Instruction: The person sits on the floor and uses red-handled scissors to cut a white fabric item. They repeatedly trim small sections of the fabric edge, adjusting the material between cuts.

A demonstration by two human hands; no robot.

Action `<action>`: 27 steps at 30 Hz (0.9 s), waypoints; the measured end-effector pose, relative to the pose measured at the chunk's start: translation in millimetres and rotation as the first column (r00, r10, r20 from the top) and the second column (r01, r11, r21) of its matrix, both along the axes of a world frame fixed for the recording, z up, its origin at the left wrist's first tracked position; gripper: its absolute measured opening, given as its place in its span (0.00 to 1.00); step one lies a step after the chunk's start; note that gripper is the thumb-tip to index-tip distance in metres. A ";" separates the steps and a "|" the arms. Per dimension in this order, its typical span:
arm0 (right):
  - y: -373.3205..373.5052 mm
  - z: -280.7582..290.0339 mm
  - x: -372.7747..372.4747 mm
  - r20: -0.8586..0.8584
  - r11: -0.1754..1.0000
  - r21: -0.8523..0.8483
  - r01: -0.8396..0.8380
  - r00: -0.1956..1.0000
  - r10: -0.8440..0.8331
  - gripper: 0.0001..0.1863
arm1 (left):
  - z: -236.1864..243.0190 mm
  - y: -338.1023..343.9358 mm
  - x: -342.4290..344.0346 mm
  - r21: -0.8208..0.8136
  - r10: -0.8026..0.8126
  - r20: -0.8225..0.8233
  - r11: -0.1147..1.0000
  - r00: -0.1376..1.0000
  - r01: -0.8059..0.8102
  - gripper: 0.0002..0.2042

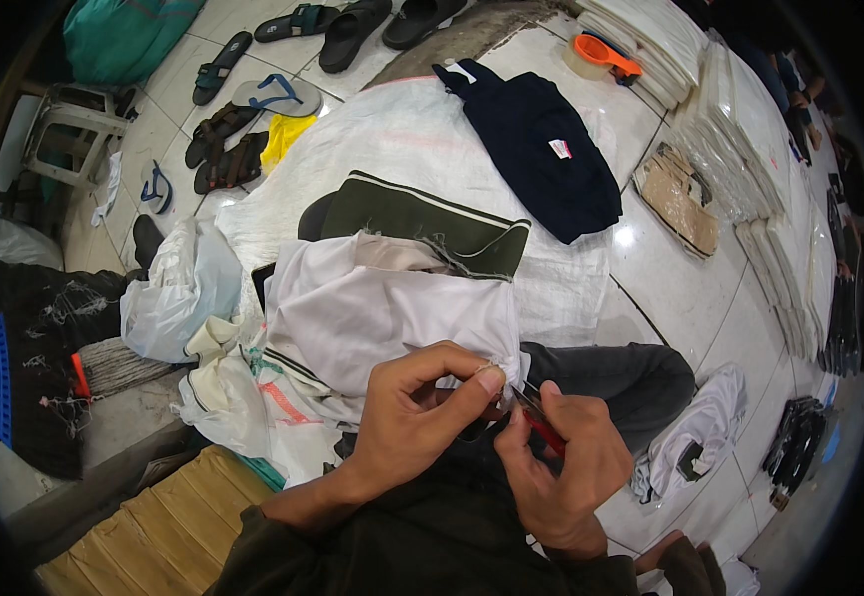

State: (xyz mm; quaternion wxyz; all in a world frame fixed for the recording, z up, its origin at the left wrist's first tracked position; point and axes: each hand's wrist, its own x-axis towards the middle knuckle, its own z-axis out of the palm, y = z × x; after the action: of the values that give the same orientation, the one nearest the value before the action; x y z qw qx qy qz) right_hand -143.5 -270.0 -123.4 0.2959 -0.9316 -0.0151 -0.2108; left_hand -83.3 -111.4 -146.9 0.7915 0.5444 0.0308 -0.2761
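Left hand [414, 417] pinches the edge of the white cloth [382, 313], finger and thumb closed on it. Right hand [573, 467] grips red snips [548, 434], tips beside that edge. Cloth spreads ahead of left hand; olive panel [417, 219] against its far side. Navy garment [546, 149] beyond, partly on white sheet [352, 129].

Rumpled white fabric [392, 318], red-handled tool [548, 429] at its edge

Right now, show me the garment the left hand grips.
The middle white garment, pinched in the left hand; the navy garment beyond and the crumpled white garment at right lie untouched.
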 end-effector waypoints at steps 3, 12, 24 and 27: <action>-0.7 1.0 0.8 0.009 1.000 0.004 -0.004 1.000 0.004 0.20 | -0.2 -0.9 -0.2 -0.003 0.004 0.000 1.000 1.000 -0.004 0.06; -0.3 1.3 2.7 -0.009 1.000 0.020 0.001 1.000 0.000 0.20 | -1.2 0.1 -1.1 0.005 0.001 -0.009 1.000 1.000 -0.001 0.06; 0.5 -10.1 3.9 -0.155 0.856 0.511 0.077 0.988 0.003 0.17 | -3.4 1.6 0.1 -0.057 0.006 -0.015 0.998 1.000 -0.007 0.07; 0.7 -15.8 6.2 -0.314 0.276 0.924 0.263 0.936 0.159 0.15 | -5.5 0.6 0.9 -0.121 0.019 -0.023 0.992 1.000 -0.022 0.08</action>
State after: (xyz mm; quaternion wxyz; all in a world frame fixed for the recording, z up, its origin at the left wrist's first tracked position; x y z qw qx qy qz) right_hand -137.3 -269.4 -139.2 0.7858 -0.5855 0.1981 -0.0195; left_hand -82.4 -110.8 -152.4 0.8255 0.4919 0.0282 -0.2752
